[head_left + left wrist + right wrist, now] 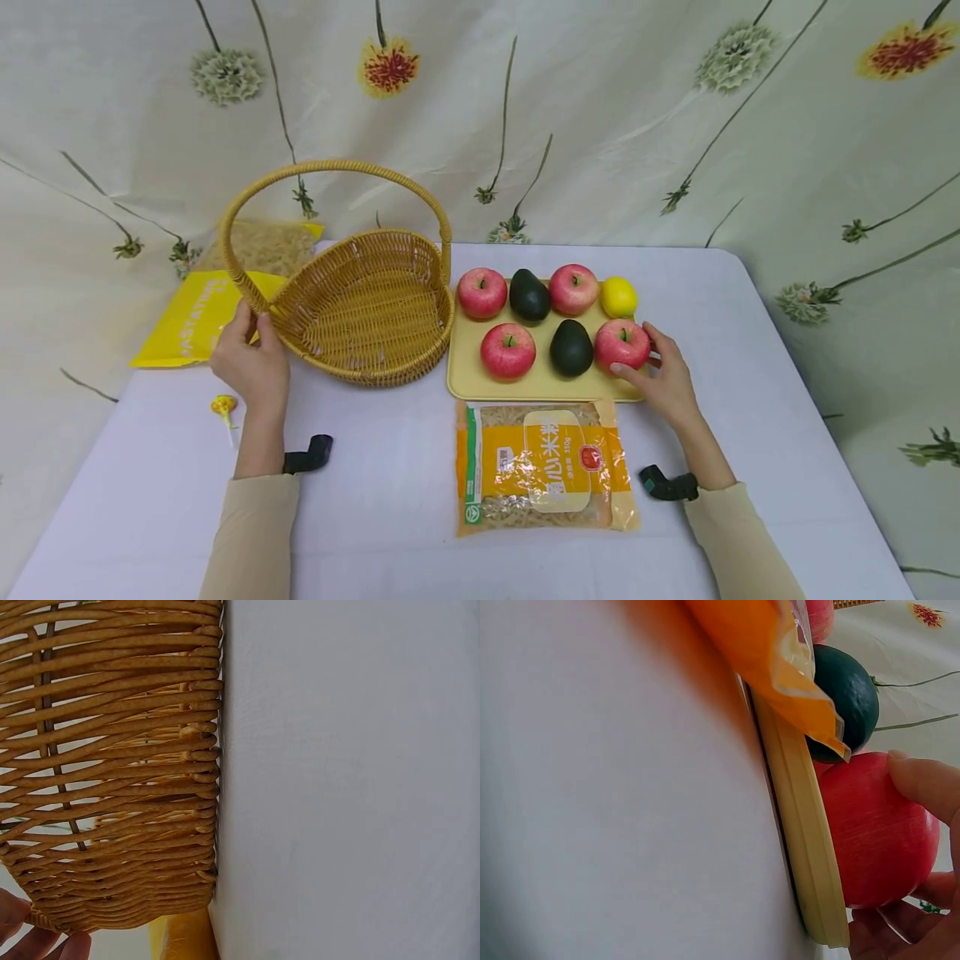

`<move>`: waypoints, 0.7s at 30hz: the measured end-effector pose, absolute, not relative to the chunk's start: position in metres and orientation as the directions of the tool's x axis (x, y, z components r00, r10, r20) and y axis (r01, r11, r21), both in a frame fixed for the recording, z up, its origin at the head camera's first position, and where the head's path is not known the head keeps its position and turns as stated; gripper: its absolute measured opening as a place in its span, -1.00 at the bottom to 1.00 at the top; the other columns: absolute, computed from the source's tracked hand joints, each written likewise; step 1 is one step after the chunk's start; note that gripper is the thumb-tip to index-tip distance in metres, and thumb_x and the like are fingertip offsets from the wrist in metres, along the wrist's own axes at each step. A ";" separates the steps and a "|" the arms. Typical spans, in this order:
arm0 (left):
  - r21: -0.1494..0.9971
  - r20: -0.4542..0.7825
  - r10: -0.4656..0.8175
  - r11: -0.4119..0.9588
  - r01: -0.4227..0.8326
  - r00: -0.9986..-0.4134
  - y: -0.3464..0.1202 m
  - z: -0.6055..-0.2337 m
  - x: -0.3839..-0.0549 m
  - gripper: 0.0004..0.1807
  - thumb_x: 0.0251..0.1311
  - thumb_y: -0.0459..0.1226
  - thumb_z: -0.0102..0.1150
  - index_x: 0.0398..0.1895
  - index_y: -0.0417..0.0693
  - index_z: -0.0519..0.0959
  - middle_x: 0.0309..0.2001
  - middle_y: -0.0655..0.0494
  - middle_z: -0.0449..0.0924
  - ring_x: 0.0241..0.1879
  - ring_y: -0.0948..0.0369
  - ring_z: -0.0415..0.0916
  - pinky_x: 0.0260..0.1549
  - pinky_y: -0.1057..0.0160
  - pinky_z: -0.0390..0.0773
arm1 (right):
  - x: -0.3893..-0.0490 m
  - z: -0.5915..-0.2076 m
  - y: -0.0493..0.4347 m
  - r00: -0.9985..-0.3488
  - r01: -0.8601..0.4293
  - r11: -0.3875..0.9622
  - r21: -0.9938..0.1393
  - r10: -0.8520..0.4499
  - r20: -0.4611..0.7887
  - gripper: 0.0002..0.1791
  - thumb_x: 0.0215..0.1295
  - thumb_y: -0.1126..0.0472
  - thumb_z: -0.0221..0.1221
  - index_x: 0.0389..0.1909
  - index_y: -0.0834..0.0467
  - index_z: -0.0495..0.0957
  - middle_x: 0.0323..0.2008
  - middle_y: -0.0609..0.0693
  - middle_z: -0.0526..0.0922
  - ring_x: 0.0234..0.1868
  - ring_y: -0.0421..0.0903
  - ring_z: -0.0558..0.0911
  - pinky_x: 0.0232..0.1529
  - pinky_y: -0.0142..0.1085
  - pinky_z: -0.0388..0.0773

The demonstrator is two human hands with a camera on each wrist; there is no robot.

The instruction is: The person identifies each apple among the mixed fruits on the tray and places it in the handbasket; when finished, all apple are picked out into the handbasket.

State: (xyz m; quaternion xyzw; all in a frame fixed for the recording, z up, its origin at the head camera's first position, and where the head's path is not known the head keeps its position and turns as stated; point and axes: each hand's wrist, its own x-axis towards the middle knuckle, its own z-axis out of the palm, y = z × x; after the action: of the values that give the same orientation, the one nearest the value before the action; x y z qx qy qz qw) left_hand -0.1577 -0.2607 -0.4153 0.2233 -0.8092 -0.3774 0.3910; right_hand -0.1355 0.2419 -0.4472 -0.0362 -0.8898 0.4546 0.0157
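Note:
On the left stands a woven wicker basket [378, 377] with a tall arched handle and nothing inside. My left hand [257, 357] pinches its rim at the left, by the foot of the handle; the left wrist view shows the fingertips at the edge of the wicker wall [120, 780]. My right hand [669, 385] holds a red apple [621, 340] at the front right corner of a pale yellow tray [468, 385]. In the right wrist view the thumb and fingers lie around this apple [877, 832], whose underside is right at the tray's rim [799, 817].
The tray also bears several other apples [508, 352], two avocados [572, 348] and a lemon [618, 297]. A noodle packet [547, 467] lies before it. Behind the basket leans a yellow pasta bag [187, 321]. A yellow lollipop [223, 406] lies beside my left wrist.

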 end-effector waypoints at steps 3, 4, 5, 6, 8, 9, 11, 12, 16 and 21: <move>0.787 0.465 -0.654 0.614 -0.060 -0.597 -0.262 -0.415 -0.158 -0.67 0.38 -0.22 0.07 0.15 0.17 0.62 0.00 0.03 0.71 0.01 0.14 0.65 -0.04 0.21 0.69 | -0.136 -0.448 0.242 -0.996 0.059 0.590 -0.805 0.083 -0.013 -0.05 0.19 0.11 0.34 0.50 0.24 0.04 0.42 0.30 0.18 0.32 0.25 0.31 0.35 0.13 0.37; 0.787 0.467 -0.652 0.615 -0.057 -0.597 -0.262 -0.416 -0.157 -0.68 0.38 -0.22 0.07 0.15 0.16 0.63 -0.01 0.03 0.71 0.01 0.14 0.65 -0.04 0.20 0.69 | -0.135 -0.448 0.241 -0.996 0.064 0.591 -0.804 0.085 -0.016 -0.05 0.19 0.10 0.35 0.50 0.23 0.05 0.42 0.30 0.18 0.32 0.25 0.31 0.35 0.13 0.38; 0.787 0.468 -0.652 0.615 -0.055 -0.596 -0.262 -0.415 -0.157 -0.68 0.38 -0.21 0.07 0.14 0.16 0.63 -0.01 0.03 0.71 0.01 0.14 0.65 -0.04 0.20 0.69 | -0.135 -0.448 0.241 -0.996 0.068 0.591 -0.804 0.088 -0.020 -0.05 0.19 0.10 0.35 0.50 0.22 0.05 0.42 0.29 0.18 0.32 0.25 0.31 0.35 0.13 0.38; 0.786 0.468 -0.652 0.615 -0.055 -0.596 -0.262 -0.416 -0.157 -0.68 0.38 -0.21 0.07 0.14 0.15 0.64 -0.01 0.02 0.71 0.02 0.15 0.65 -0.03 0.20 0.69 | -0.136 -0.448 0.241 -0.996 0.070 0.592 -0.803 0.089 -0.021 -0.05 0.19 0.10 0.35 0.50 0.22 0.05 0.42 0.29 0.18 0.32 0.25 0.31 0.35 0.13 0.38; 0.785 0.470 -0.651 0.617 -0.056 -0.596 -0.262 -0.416 -0.158 -0.68 0.38 -0.21 0.08 0.14 0.12 0.64 0.00 0.02 0.71 0.02 0.15 0.65 -0.03 0.19 0.69 | -0.136 -0.448 0.241 -0.996 0.070 0.594 -0.802 0.092 -0.019 -0.05 0.19 0.09 0.35 0.50 0.22 0.05 0.41 0.29 0.20 0.32 0.24 0.31 0.35 0.12 0.38; 0.784 0.471 -0.651 0.618 -0.056 -0.595 -0.262 -0.417 -0.158 -0.68 0.38 -0.21 0.08 0.14 0.10 0.63 0.00 0.01 0.71 0.02 0.16 0.65 -0.03 0.19 0.69 | -0.136 -0.448 0.241 -0.996 0.068 0.594 -0.802 0.093 -0.015 -0.05 0.19 0.09 0.35 0.50 0.23 0.06 0.41 0.29 0.20 0.32 0.24 0.32 0.35 0.12 0.38; 0.782 0.474 -0.650 0.621 -0.056 -0.594 -0.262 -0.417 -0.158 -0.68 0.38 -0.22 0.08 0.14 0.08 0.63 0.01 0.01 0.70 0.03 0.16 0.65 -0.03 0.20 0.68 | -0.137 -0.448 0.241 -0.996 0.062 0.594 -0.802 0.094 -0.007 -0.06 0.19 0.09 0.35 0.49 0.24 0.07 0.40 0.29 0.22 0.32 0.23 0.32 0.35 0.12 0.38; 0.781 0.474 -0.650 0.622 -0.057 -0.594 -0.263 -0.417 -0.158 -0.68 0.38 -0.22 0.08 0.14 0.07 0.63 0.01 0.01 0.70 0.03 0.17 0.65 -0.03 0.21 0.68 | -0.137 -0.448 0.241 -0.996 0.059 0.595 -0.802 0.094 -0.003 -0.06 0.18 0.10 0.35 0.49 0.24 0.08 0.40 0.29 0.22 0.31 0.23 0.32 0.35 0.12 0.38; 0.777 0.482 -0.648 0.627 -0.054 -0.590 -0.262 -0.417 -0.158 -0.68 0.38 -0.23 0.07 0.13 0.04 0.63 0.00 0.00 0.71 0.02 0.16 0.65 -0.03 0.23 0.68 | -0.137 -0.450 0.240 -0.995 0.048 0.591 -0.805 0.100 0.014 -0.07 0.17 0.11 0.37 0.47 0.26 0.11 0.38 0.29 0.25 0.30 0.22 0.33 0.33 0.12 0.40; 0.771 0.487 -0.643 0.634 -0.054 -0.591 -0.262 -0.418 -0.159 -0.69 0.38 -0.23 0.08 0.12 0.04 0.64 -0.01 -0.01 0.71 0.02 0.17 0.65 -0.04 0.22 0.68 | -0.135 -0.451 0.240 -0.993 0.029 0.587 -0.809 0.112 0.046 -0.10 0.16 0.13 0.37 0.44 0.29 0.15 0.35 0.31 0.30 0.29 0.22 0.34 0.32 0.13 0.42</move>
State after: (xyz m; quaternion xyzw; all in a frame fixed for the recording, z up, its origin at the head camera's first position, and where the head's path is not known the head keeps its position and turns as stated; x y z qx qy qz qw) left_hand -0.1588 -0.2625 -0.4175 0.2147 -0.8117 -0.3697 0.3981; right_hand -0.1355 0.2402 -0.4506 -0.0396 -0.8897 0.4525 0.0461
